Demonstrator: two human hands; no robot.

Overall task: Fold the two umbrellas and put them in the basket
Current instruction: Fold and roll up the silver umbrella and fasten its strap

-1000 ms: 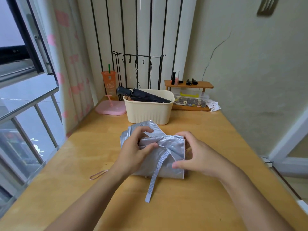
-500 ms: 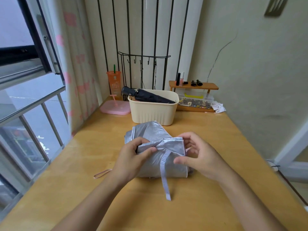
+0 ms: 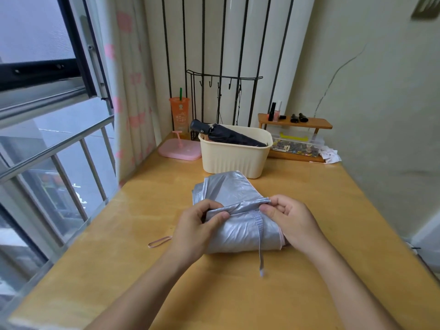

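A silver umbrella (image 3: 234, 210) lies collapsed on the wooden table (image 3: 309, 270), its canopy bunched in loose folds. My left hand (image 3: 198, 228) grips the fabric at the left end, thumb on top. My right hand (image 3: 289, 219) pinches a fold of the canopy at the right end. The umbrella's closing strap (image 3: 260, 239) hangs over the fabric toward me, loose. Behind it stands a cream basket (image 3: 234, 160) with a folded black umbrella (image 3: 226, 134) lying across it, handle over the left rim.
A pink tray (image 3: 179, 151) and an orange cup (image 3: 179, 113) stand at the back left by the curtain. At the back right is a small wooden shelf (image 3: 295, 123) over a clear box (image 3: 296, 145). A pink loop (image 3: 159, 241) lies left of my hands.
My right hand moved up and left to pinch the upper fold. The left hand tightened on the fabric. The strap swung from slanting left to hanging straight down.
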